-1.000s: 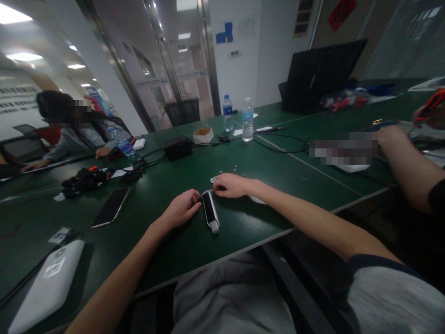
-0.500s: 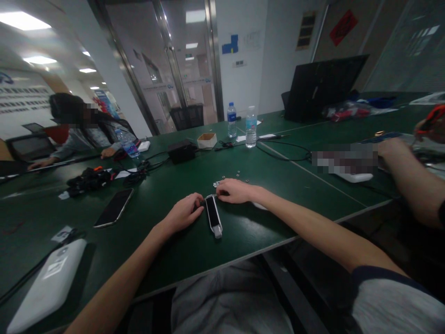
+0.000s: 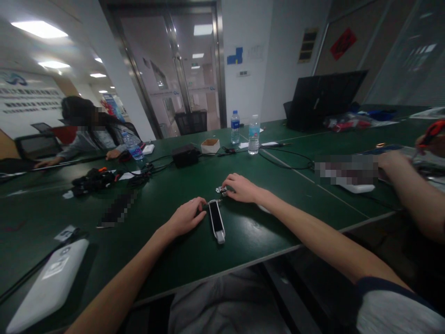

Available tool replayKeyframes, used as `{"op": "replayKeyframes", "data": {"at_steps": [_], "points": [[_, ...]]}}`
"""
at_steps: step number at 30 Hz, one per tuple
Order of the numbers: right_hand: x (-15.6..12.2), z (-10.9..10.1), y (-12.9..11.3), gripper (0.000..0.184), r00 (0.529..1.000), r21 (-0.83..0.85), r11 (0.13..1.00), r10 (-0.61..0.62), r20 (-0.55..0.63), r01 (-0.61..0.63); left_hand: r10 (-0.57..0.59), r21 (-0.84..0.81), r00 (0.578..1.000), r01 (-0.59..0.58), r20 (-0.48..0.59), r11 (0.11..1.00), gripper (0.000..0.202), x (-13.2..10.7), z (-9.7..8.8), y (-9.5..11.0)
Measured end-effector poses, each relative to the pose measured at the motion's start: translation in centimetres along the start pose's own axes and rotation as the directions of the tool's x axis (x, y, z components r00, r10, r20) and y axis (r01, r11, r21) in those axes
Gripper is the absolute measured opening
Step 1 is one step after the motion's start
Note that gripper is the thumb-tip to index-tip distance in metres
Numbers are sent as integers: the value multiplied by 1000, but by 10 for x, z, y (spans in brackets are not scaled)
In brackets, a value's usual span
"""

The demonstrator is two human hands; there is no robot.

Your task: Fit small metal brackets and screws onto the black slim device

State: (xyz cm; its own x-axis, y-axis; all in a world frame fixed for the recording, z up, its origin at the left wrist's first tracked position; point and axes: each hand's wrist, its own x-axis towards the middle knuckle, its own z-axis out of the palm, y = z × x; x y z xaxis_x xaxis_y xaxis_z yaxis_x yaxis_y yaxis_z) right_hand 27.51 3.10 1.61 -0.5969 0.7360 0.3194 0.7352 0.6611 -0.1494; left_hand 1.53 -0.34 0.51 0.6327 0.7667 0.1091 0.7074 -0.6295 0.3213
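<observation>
A narrow device with a white frame and a dark face (image 3: 216, 217) lies on the green table, its pale grey end toward me. My left hand (image 3: 187, 217) rests at its upper left side. The fingers there are curled, with thumb and index tips close to the device's far end; what they pinch, if anything, is too small to make out. Just beyond that end, the bent fingers of my right hand (image 3: 241, 188) come down on a small silvery metal part (image 3: 219, 189). The fingertips partly cover it. A pale object (image 3: 266, 209) shows under my right forearm.
A phone (image 3: 117, 208) and a white power-bank-like box (image 3: 50, 283) lie at left. Behind are a black box (image 3: 185, 155), an open carton (image 3: 210, 146), water bottles (image 3: 253, 135) and cables. A co-worker's arm (image 3: 406, 181) reaches in at right; another person sits far left.
My view has tilted slightly upward. My right hand has lifted and shifted a little, its fingers now more arched over the metal part. Small rings seen earlier beyond it no longer show. My left hand stays by the device.
</observation>
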Motion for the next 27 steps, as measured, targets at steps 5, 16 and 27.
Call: {"op": "replayKeyframes", "data": {"at_steps": [5, 16, 27], "points": [[-2, -10, 8, 30, 997, -143, 987, 74, -35, -78, -34, -23, 999, 34, 21, 999, 28, -1, -2, 1], [-8, -24, 25, 30, 975, -240, 950, 171, -141, -201, -17, -32, 1000, 17, -2, 999, 28, -3, -3, 2], [-13, -25, 48, 33, 947, -256, 918, 264, -181, -304, -27, -40, 998, 25, -53, 999, 28, -3, 3, -4]]}}
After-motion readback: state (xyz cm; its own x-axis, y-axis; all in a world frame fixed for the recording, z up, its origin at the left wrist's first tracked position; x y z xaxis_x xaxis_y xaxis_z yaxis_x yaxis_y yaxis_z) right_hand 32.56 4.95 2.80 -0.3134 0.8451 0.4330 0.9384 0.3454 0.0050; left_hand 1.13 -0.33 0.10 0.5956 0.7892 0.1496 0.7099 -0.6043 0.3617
